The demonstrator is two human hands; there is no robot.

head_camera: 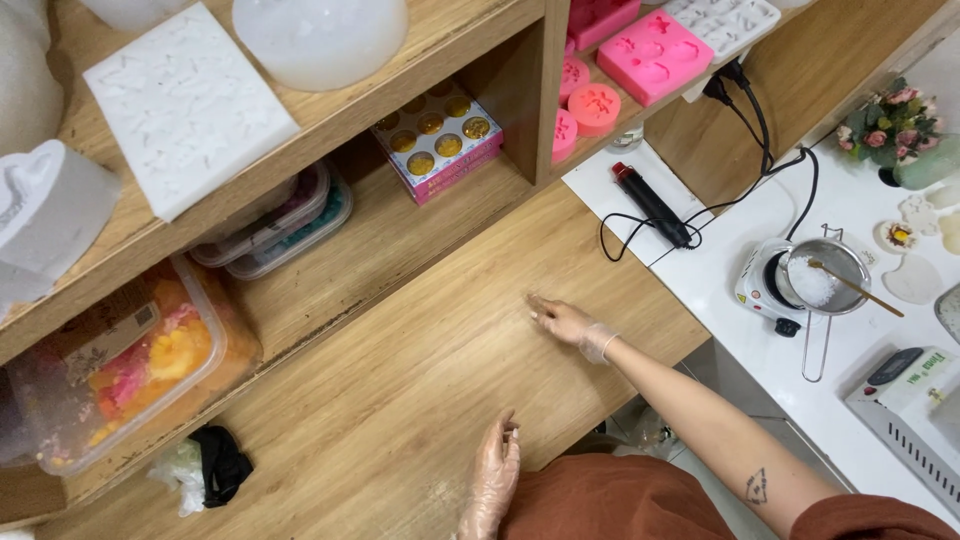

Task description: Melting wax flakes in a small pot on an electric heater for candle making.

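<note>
Left hand [493,480] (thin clear glove) lay at 6 o'clock on wooden counter [400,400], fingers together, empty. Right hand [566,322] rested at 1 o'clock of it, fingers loosely spread, flat.

- The wooden counter [420,400] lies under the right hand's fingers [545,308].
- The shelf [400,235] sits beyond those fingertips.
- The melting pot [820,275] stands well right, on the hot plate [765,285].
- The left hand [495,480] rests nearer, apart.
</note>
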